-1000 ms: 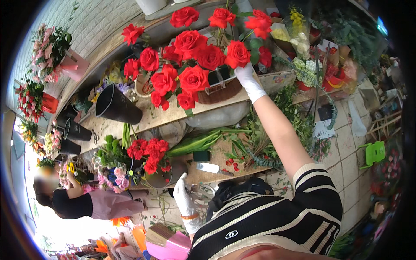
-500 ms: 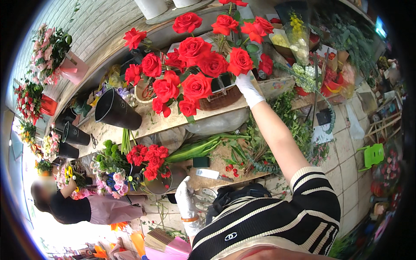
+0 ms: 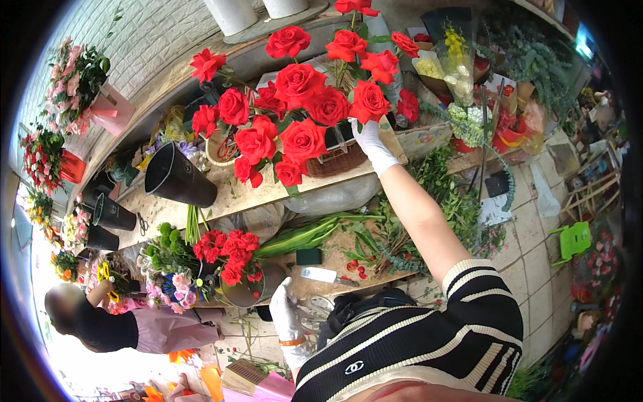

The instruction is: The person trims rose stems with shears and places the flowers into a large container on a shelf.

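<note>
Large red roses [image 3: 300,84] fan out above a brown wicker basket [image 3: 328,167] on the upper wooden bench [image 3: 244,197]. My right hand [image 3: 370,144], in a white glove, reaches up at the basket's right side, fingers closed around a stem just below a rose [image 3: 369,100]; the bloom partly hides the fingertips. My left hand [image 3: 288,315], also gloved, is low near the lower bench's front edge, fingers curled; whatever it might hold is hidden. Beside it are a container of smaller red flowers [image 3: 234,258] and a pale flat object [image 3: 319,273] on the bench.
A co-worker [image 3: 127,321] bends at flowers on the left. Black buckets [image 3: 177,175] stand along the upper bench. Cut greenery [image 3: 422,201] and long leaves cover the lower bench. Wrapped bouquets [image 3: 462,80] fill the right end, and a green stool [image 3: 570,241] stands on the tiled floor.
My right hand has shifted slightly left and down on the stem under the rose. The roses have swayed and sit a little differently. The co-worker has leaned further down.
</note>
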Action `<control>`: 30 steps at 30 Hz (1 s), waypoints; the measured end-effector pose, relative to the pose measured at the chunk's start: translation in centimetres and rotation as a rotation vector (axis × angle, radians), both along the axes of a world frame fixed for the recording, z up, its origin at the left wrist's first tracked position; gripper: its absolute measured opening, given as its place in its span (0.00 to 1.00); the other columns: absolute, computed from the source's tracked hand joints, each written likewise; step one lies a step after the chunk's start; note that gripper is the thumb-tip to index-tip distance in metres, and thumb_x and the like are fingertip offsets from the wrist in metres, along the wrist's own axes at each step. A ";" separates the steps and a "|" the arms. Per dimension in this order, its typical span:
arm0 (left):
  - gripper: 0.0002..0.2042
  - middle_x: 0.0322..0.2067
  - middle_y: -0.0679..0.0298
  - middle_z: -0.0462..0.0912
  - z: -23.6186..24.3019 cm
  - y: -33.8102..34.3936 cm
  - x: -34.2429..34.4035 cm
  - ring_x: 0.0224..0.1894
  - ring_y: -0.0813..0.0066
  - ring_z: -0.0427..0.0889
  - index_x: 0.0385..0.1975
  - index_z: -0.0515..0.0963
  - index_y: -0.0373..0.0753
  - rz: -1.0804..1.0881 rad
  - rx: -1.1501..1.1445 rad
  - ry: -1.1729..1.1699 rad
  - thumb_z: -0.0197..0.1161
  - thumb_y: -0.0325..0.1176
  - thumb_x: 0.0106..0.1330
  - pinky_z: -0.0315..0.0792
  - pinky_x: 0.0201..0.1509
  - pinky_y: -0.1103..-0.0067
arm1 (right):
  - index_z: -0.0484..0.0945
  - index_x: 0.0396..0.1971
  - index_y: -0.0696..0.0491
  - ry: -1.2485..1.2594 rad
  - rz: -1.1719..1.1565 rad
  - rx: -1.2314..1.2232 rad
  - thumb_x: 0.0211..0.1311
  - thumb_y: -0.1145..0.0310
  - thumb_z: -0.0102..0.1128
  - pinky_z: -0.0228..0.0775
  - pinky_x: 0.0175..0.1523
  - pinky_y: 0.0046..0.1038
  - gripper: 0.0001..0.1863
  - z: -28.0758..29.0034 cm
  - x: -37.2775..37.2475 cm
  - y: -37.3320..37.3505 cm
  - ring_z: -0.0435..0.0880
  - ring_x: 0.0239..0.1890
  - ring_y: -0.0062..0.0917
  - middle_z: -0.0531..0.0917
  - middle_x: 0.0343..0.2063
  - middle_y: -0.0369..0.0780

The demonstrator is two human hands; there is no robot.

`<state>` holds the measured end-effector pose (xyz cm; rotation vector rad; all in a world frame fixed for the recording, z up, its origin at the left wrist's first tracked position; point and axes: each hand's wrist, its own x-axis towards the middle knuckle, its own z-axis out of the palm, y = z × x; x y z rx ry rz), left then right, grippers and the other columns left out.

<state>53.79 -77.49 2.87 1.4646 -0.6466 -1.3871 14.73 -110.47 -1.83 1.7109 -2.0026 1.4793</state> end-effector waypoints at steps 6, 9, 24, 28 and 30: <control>0.17 0.19 0.76 0.65 -0.1 -0.4 -0.5 0.21 0.87 0.60 0.43 0.78 0.34 -0.043 -0.053 -0.011 0.52 0.41 0.67 0.56 0.26 0.87 | 0.71 0.46 0.54 -0.040 0.031 0.066 0.49 0.69 0.55 0.64 0.53 0.40 0.21 -2.6 -2.5 -1.4 0.72 0.49 0.41 0.75 0.45 0.47; 0.16 0.20 0.76 0.65 -0.6 -1.1 -0.7 0.22 0.87 0.60 0.43 0.78 0.34 -0.058 -0.135 0.022 0.51 0.39 0.67 0.56 0.26 0.87 | 0.77 0.36 0.60 -0.663 0.242 -0.205 0.58 0.78 0.49 0.71 0.34 0.23 0.09 -4.6 -2.0 0.4 0.81 0.31 0.24 0.82 0.27 0.42; 0.22 0.24 0.73 0.69 -2.6 -5.0 -8.4 0.23 0.88 0.65 0.59 0.65 0.37 -0.340 -0.126 0.170 0.52 0.34 0.64 0.60 0.25 0.90 | 0.60 0.61 0.54 -0.356 0.645 0.786 0.59 0.57 0.57 0.72 0.46 0.33 0.33 -1.0 16.5 35.5 0.80 0.38 0.37 0.80 0.37 0.48; 0.23 0.33 0.70 0.72 -3.2 -5.2 -9.2 0.25 0.86 0.67 0.59 0.65 0.37 -0.375 -0.085 0.388 0.53 0.34 0.64 0.65 0.32 0.86 | 0.57 0.62 0.54 -0.326 0.579 0.895 0.54 0.42 0.53 0.69 0.42 0.38 0.41 -0.4 16.9 35.7 0.79 0.39 0.44 0.78 0.39 0.53; 0.23 0.48 0.65 0.72 -4.8 -6.3 -8.7 0.37 0.80 0.71 0.59 0.65 0.38 -0.509 -0.043 0.436 0.53 0.36 0.65 0.65 0.45 0.82 | 0.59 0.61 0.51 -0.317 0.527 0.915 0.54 0.41 0.52 0.70 0.41 0.37 0.40 2.2 16.4 36.4 0.80 0.37 0.43 0.79 0.38 0.51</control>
